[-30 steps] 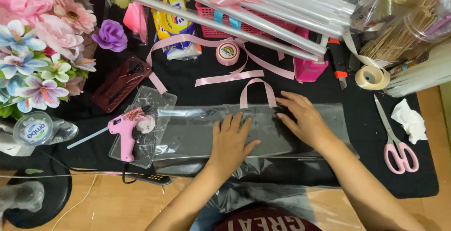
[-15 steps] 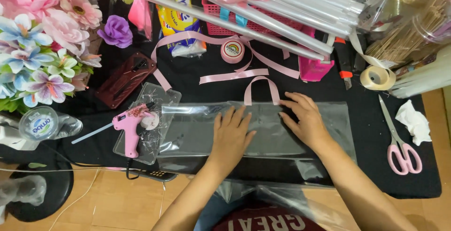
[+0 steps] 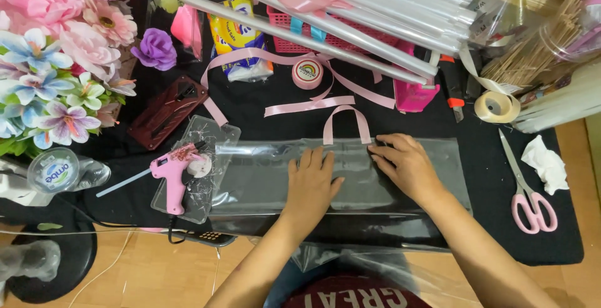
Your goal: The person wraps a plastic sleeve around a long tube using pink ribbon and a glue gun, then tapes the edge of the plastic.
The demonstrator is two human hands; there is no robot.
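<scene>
Both hands are laid flat and open, nothing grasped: the left hand (image 3: 313, 183) and the right hand (image 3: 404, 165) are pressed on the clear cellophane sheet (image 3: 263, 179). Since the earlier frames, hardly anything is changed. The pink glue gun (image 3: 172, 171) lies left of the sheet; the scissors (image 3: 529, 189) right.
</scene>
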